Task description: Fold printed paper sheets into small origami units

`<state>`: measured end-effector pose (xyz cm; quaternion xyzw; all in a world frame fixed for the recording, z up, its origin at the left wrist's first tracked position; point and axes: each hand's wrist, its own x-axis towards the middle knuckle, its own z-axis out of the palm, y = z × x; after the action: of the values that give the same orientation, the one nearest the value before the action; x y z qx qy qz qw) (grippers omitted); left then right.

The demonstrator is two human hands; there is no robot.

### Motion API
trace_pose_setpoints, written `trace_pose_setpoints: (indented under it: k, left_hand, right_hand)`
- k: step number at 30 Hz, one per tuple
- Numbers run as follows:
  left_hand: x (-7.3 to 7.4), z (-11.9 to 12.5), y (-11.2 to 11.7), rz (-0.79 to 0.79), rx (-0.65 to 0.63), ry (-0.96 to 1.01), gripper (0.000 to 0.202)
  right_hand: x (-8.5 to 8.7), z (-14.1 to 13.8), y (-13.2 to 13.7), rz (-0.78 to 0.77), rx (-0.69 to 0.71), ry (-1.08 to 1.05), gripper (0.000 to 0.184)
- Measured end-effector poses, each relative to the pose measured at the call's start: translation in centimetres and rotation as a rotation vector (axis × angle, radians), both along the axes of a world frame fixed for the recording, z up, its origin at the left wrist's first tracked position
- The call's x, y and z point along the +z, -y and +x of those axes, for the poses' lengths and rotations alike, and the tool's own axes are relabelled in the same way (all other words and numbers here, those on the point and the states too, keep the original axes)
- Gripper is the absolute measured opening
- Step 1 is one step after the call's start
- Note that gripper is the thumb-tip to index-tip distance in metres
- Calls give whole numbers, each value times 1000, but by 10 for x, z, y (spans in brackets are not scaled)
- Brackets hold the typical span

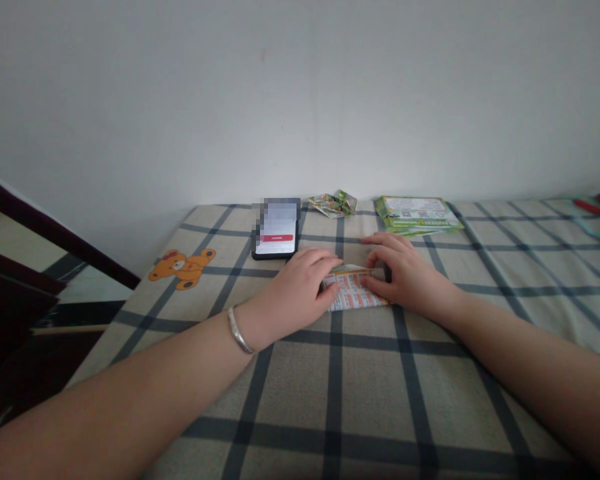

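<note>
A folded printed paper sheet point(355, 291), white with orange blocks of text, lies on the tablecloth in front of me. At its left end is my left hand point(307, 283), closed with the thumb on the near face and the fingers along the far edge. My right hand point(400, 270) holds the right end; its thumb presses on the print and its index finger curls over the top edge, while another finger reaches out past the sheet. Part of the paper is hidden by both hands. My left wrist wears a silver bangle point(240, 331).
A phone point(276, 230) with a lit screen lies beyond my left hand. Near the wall are a crumpled green-and-orange wrapper point(334, 204) and a green printed flat packet point(415, 212). Red and teal cords point(597, 210) lie far right. A bear patch point(183, 268) decorates the checked tablecloth point(290, 400).
</note>
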<state>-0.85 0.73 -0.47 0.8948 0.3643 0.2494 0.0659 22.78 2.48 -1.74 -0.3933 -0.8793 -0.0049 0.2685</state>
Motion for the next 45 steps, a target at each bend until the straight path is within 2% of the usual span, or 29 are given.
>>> trace_pose_setpoints:
  k: [5,9,14,17,22,28,37,45]
  left_hand:
    - [-1,-2,-2,-19,6,-34,31]
    - [-1,-2,-2,-43,-19,0,32]
    - [-1,-2,-5,-72,-59,66,31]
    - [1,-2,-6,-97,-36,87,30]
    - [2,-1,-5,-120,23,137,34]
    - [3,-2,-5,-244,29,215,30]
    - [4,-2,-5,-335,107,262,20]
    - [-1,-3,-7,-331,161,355,16]
  right_hand:
    - [8,-4,5,-49,7,-8,12]
    - [14,-6,10,-141,-82,0,10]
    - [14,-7,12,-116,-104,-20,13]
    - [15,-8,14,-165,-98,-70,17]
    - [18,-9,15,-268,-116,-132,9]
    - [17,-9,15,-279,-119,-172,7]
    - [18,-6,17,-282,-159,-207,10]
    - [13,-4,16,-323,-212,-322,18]
